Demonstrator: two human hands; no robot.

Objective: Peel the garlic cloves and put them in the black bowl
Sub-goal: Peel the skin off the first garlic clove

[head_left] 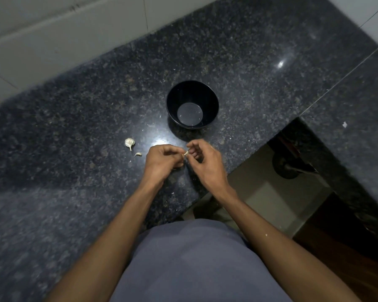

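Pale and papery, the garlic clove [186, 153] sat between our two hands, just above the counter's near edge and only partly visible. Our left hand [163, 159] had its fingers curled in, thumb and forefinger pinching the clove on one side. Our right hand [202, 159] met it from the other side, fingertips pinched on the clove's tip or its skin; we could not tell which. The black bowl [192, 104] stood upright just beyond our hands, apart from them, and we saw nothing in it but its shiny grey bottom. To the left of our left hand lay a garlic bulb piece [129, 143] with its stalk pointing toward us, and just beside it a smaller loose clove [138, 154]. Both rested on the dark speckled granite counter [74, 127], where tiny pale flecks of skin were scattered. We found no writing or brand anywhere. Behind the counter ran a pale tiled wall [52, 29]. Our grey shirt [190, 258] filled the bottom.
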